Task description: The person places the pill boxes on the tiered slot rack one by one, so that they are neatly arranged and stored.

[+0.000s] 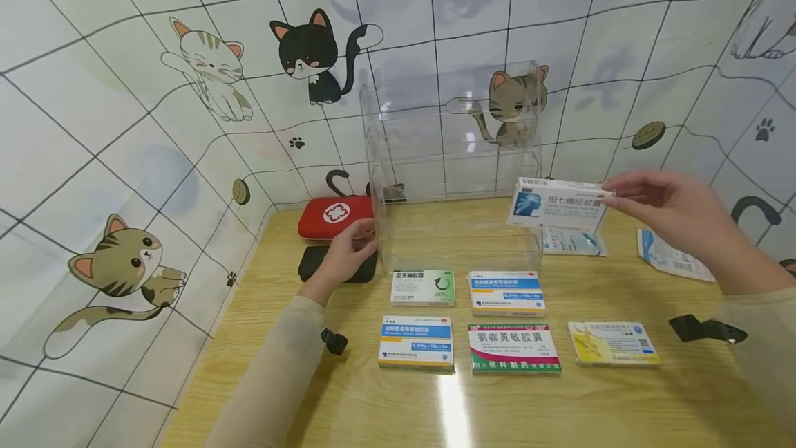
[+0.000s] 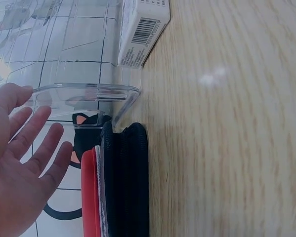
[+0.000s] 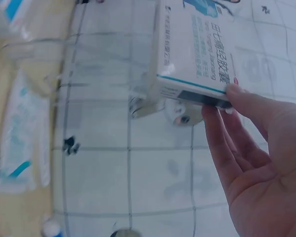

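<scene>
My right hand (image 1: pixel 659 206) pinches a white medicine box with a blue picture (image 1: pixel 556 204) by its right end and holds it in the air by the right wall of a clear acrylic cabinet (image 1: pixel 454 157). In the right wrist view the fingers (image 3: pixel 222 128) grip the box (image 3: pixel 197 54) at its short edge. My left hand (image 1: pixel 348 251) rests with straight fingers against the cabinet's left front corner; in the left wrist view the hand (image 2: pixel 19 163) is flat beside the clear wall (image 2: pixel 88 91).
Several medicine boxes lie in two rows on the wooden table (image 1: pixel 560 406), among them a green one (image 1: pixel 423 287) and a yellow one (image 1: pixel 612 343). A red first-aid pouch (image 1: pixel 334 216) lies on a black case (image 1: pixel 311 265) at the left. Plastic packets (image 1: pixel 671 254) lie at the right.
</scene>
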`<control>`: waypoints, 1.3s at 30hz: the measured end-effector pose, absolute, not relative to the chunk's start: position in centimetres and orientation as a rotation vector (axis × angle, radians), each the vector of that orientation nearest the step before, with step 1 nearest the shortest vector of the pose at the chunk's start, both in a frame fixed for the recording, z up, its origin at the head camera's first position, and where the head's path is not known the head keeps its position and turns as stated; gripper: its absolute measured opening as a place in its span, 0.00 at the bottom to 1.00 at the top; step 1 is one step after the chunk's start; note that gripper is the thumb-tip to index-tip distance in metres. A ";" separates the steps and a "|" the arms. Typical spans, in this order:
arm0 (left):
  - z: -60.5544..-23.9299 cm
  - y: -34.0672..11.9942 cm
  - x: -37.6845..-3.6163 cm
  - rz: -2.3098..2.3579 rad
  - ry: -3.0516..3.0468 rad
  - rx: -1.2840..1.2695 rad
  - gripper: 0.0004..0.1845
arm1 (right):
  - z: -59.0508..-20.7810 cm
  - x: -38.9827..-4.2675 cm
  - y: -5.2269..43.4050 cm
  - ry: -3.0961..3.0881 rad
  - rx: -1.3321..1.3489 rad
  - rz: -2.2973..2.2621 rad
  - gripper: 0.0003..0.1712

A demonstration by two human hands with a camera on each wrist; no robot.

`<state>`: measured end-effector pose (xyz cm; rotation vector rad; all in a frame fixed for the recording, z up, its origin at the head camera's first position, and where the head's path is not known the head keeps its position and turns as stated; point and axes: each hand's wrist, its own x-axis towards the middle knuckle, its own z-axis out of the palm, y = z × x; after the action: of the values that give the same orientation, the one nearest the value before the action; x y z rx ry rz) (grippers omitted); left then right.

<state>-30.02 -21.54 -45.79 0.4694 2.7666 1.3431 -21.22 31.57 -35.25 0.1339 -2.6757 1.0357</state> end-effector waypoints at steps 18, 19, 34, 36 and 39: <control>-45.6 -21.9 -29.8 1.320 2.765 0.419 0.25 | -24.8 -31.6 18.9 -2.219 0.056 1.531 0.18; -45.5 -21.9 -29.7 1.318 2.765 0.419 0.25 | -24.3 -32.2 18.2 -2.201 0.072 1.536 0.17; -45.1 -21.3 -29.7 1.298 2.773 0.425 0.25 | -23.2 -38.8 12.1 -2.318 0.148 1.461 0.14; -45.1 -21.2 -29.7 1.289 2.776 0.436 0.25 | -23.2 -39.3 11.8 -2.346 0.154 1.448 0.14; -45.0 -21.1 -29.7 1.282 2.782 0.441 0.24 | -23.4 -39.8 11.6 -2.363 0.139 1.418 0.15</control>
<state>-29.66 -21.15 -45.05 0.4407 2.7824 1.2818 -39.76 11.63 -23.37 0.1387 -2.3633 1.4183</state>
